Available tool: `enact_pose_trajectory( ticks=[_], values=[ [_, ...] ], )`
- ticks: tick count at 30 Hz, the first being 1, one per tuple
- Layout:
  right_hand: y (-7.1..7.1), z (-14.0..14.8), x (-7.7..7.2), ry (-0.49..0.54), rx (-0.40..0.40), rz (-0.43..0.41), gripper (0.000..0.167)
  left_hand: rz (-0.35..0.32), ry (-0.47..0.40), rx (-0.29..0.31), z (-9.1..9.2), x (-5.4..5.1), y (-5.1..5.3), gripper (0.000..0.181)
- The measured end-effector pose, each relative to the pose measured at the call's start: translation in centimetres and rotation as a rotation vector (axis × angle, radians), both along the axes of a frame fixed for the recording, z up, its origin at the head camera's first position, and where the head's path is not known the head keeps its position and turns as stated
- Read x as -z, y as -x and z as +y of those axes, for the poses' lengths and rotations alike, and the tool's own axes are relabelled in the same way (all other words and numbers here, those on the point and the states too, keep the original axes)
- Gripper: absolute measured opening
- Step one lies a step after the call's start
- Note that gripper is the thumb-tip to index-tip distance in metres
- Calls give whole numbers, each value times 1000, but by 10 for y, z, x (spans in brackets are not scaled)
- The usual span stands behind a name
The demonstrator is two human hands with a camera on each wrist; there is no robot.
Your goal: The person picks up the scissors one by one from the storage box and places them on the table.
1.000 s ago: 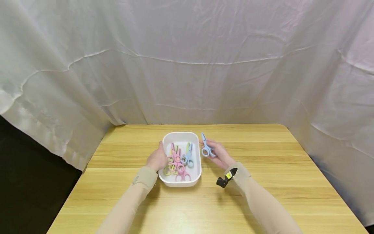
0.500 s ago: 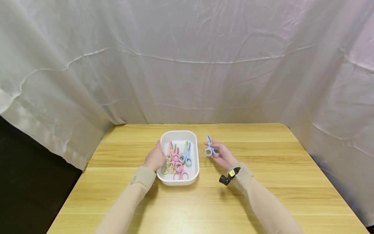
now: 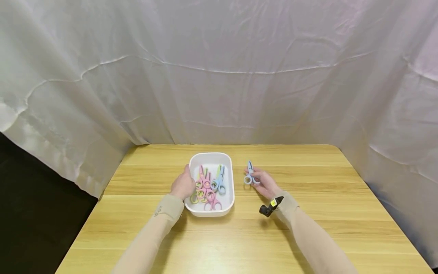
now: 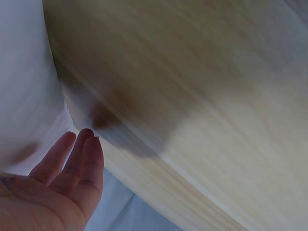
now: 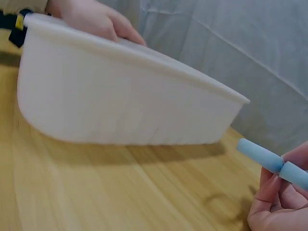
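A white plastic basket (image 3: 212,213) stands on the wooden table, holding several pairs of scissors. Pink scissors (image 3: 207,185), blue scissors (image 3: 221,181) and yellow-green ones partly beneath them show inside. My left hand (image 3: 183,185) grips the basket's left rim; in the left wrist view its fingers (image 4: 91,161) lie along the outer wall. To the right of the basket, my right hand (image 3: 265,184) pinches a pair of light blue scissors (image 3: 251,173), blades pointing away from me. In the right wrist view the light blue finger loops (image 5: 260,155) stick out beside the fingers.
The light wood table (image 3: 308,213) extends around the basket on all sides. Behind it hangs a pale grey curtain (image 3: 219,106), which also runs along both sides. A dark area (image 3: 37,213) lies beyond the table's left edge.
My right hand has moved right, away from the basket, and slightly toward me with the light blue scissors. The basket and my left hand have shifted slightly left.
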State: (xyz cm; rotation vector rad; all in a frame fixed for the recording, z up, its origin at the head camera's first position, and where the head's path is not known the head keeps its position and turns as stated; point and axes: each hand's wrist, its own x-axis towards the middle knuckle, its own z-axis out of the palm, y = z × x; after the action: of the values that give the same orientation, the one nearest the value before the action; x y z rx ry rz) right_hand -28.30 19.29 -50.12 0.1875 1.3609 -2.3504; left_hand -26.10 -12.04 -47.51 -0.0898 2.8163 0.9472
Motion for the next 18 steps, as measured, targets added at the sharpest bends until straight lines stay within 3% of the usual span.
enact_pose_trajectory(
  ticks=[11,18],
  values=[
    [2,18,13,-251,30,211,60,-15,-4,3,1,-2,-3,74],
    [5,22,11,-385,65,141,54,-6,11,16,0,-1,-2,78]
  ],
)
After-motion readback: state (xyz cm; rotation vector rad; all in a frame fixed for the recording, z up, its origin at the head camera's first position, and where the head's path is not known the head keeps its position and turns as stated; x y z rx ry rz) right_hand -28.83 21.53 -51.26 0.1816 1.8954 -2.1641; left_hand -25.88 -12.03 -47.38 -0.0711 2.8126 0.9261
